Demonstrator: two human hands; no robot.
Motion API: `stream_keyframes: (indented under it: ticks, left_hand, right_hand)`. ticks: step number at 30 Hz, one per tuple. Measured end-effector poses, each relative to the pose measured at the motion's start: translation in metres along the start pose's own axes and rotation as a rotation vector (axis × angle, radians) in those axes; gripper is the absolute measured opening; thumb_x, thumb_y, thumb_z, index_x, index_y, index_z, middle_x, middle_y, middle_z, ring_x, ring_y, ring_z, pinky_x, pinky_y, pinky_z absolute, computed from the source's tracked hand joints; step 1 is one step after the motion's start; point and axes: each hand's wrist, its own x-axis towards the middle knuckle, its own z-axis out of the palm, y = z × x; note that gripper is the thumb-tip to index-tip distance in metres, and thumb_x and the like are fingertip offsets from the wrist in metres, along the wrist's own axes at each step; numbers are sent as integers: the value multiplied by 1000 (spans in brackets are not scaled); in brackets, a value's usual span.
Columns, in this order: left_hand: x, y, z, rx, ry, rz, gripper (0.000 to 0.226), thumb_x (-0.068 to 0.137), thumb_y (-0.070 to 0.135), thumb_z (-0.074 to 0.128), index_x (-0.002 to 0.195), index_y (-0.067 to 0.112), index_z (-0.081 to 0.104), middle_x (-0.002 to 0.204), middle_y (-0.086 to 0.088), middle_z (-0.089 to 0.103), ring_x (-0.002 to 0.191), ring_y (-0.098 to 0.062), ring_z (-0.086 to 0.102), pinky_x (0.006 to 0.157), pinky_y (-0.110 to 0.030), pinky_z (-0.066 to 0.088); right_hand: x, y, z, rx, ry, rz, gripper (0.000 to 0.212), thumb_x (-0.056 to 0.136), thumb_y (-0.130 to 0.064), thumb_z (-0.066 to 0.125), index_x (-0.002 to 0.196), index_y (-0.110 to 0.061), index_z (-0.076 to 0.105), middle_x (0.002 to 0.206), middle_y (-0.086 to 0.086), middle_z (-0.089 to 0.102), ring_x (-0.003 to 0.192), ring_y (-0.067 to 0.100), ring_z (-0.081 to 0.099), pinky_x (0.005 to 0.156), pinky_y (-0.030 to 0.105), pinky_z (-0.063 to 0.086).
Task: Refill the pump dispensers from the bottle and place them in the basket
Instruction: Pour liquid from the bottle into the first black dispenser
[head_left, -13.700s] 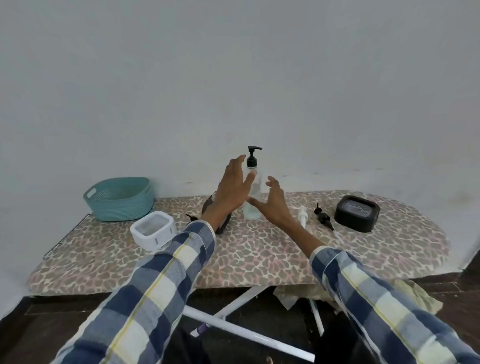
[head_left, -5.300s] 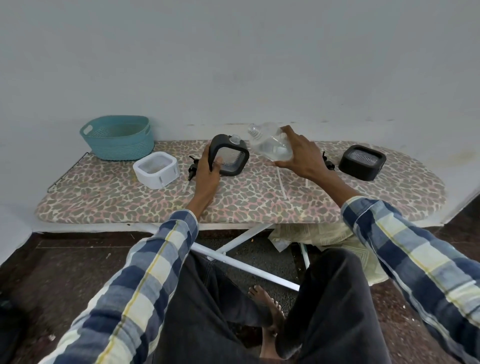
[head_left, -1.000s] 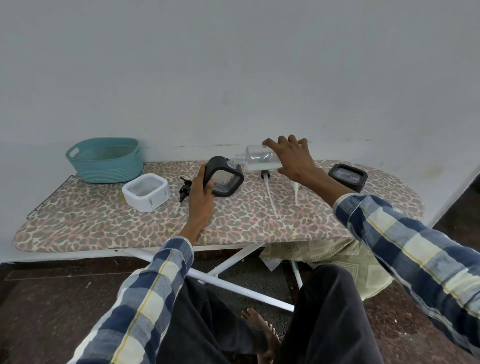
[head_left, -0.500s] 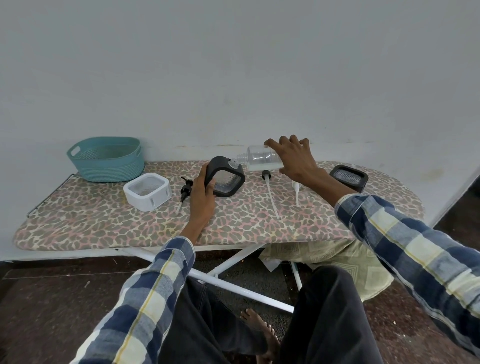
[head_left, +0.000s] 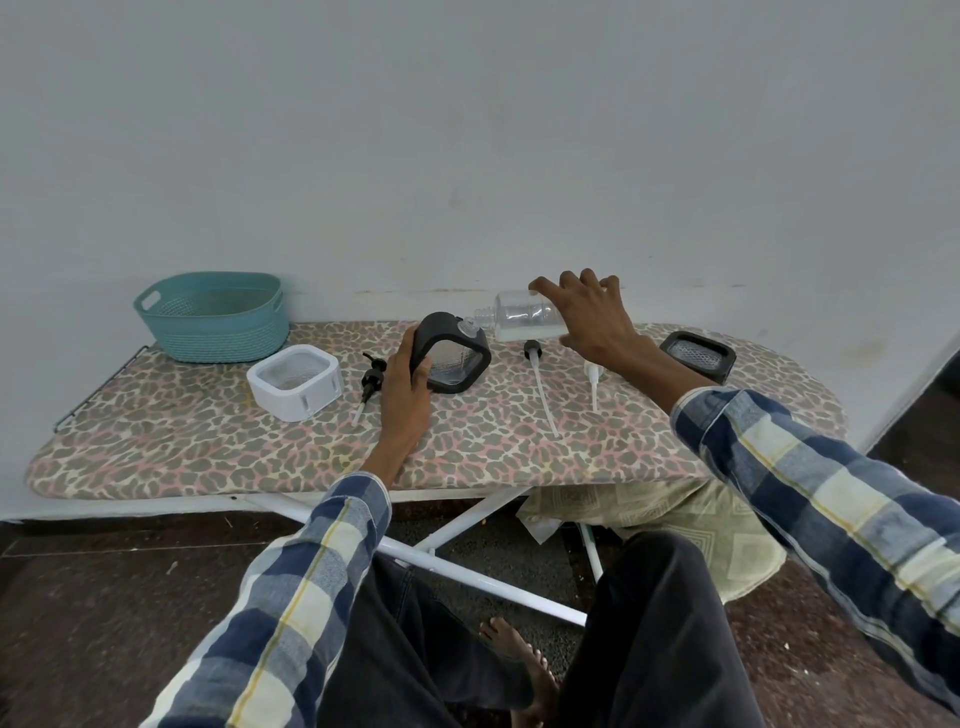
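The left hand (head_left: 408, 395) grips the black dispenser (head_left: 452, 351) in the middle of the frame. The right hand (head_left: 589, 317) holds the clear bottle (head_left: 519, 315) tipped sideways, its mouth right at the dispenser's opening. I think the filling is only partly done. The white dispenser (head_left: 295, 382) waits left of center, pumps (head_left: 535, 358) lie loose, and the teal basket (head_left: 213, 317) at upper left holds nothing I can see.

It looked like a plain room in a home: a leopard-print ironing board (head_left: 467, 441) served as a table against a bare grey wall (head_left: 467, 130), above a dark stone floor (head_left: 104, 597).
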Motion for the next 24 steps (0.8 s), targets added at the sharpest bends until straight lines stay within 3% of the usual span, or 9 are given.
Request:
stream_keyframes:
  ticks: [5, 9, 12, 24]
  left_hand:
    - [1, 0, 1, -3, -5, -1, 55, 116, 24, 42, 169, 23, 27, 165, -11, 42, 150, -29, 44, 113, -30, 36]
    - [1, -1, 1, 1, -2, -9, 55, 116, 24, 43, 170, 23, 28, 165, -10, 43, 149, -29, 46, 118, -40, 42]
    - [1, -1, 1, 10, 2, -3, 55, 116, 23, 43, 169, 22, 28, 163, -11, 44, 147, -29, 47, 113, -33, 40]
    - [-1, 3, 0, -16, -9, -3, 55, 116, 28, 42, 170, 26, 27, 166, -10, 41, 149, -28, 45, 110, -29, 37]
  right_hand:
    - [0, 0, -1, -3, 0, -2, 85, 79, -7, 84, 148, -33, 41, 126, 8, 59, 118, 34, 55, 102, 54, 40]
    - [-1, 0, -1, -12, 1, -1, 86, 79, -9, 85, 148, -33, 40, 126, 8, 59, 118, 35, 55, 102, 54, 40]
    - [-1, 0, -1, -13, 2, -1, 85, 79, -8, 84, 148, -33, 40, 127, 8, 59, 118, 35, 55, 101, 54, 41]
    - [-1, 0, -4, -6, -5, -5, 86, 79, -8, 85, 148, -33, 40, 127, 8, 59, 119, 35, 55, 102, 55, 40]
